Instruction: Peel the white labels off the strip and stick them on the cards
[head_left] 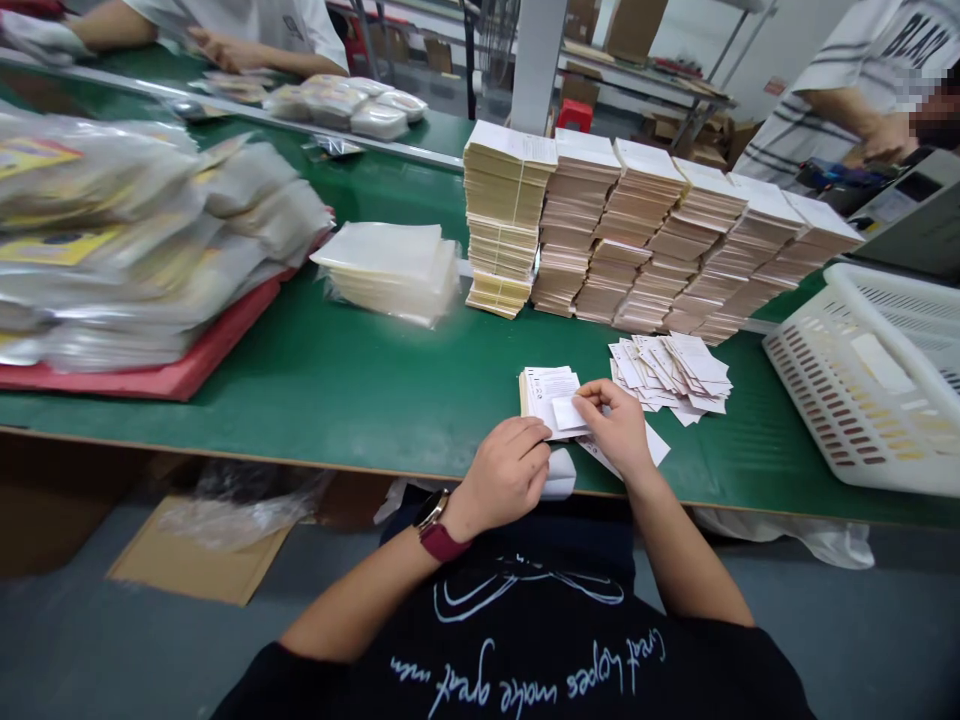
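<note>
**left hand** (pixel 504 475): by front edge of green tabletop (pixel 315 370), fingers curled against lower edge of printed leaflet bundle (pixel 544 400); grip unclear from this view
**right hand** (pixel 611 428): thumb and fingers pinching 1 white slip (pixel 568 413) on top of the bundle
**left wrist**: 1 watch (pixel 433 510), maroon strap
**bundle position**: 1, front edge of tabletop, between both hands and just left of loose pile
**loose leaflets**: 1 scattered pile (pixel 671 375), sheet count too high to tell
**card stacks**: about 6 tall columns (pixel 577 230), mid-tabletop, upright, side by side
**clear bags**: 1 stack (pixel 390 270), just left of card stacks
**filled packets**: 1 large heap (pixel 127 240), on 1 red tray (pixel 180 365), left side of tabletop
**basket**: 1 white plastic basket (pixel 862 380), right end of tabletop
**far side**: 1 group of white packets (pixel 345 108), beyond metal rail (pixel 247 115)
**co-workers**: 2, 1 far left (pixel 255 30), 1 far right (pixel 847 100), both well apart from bundle
</note>
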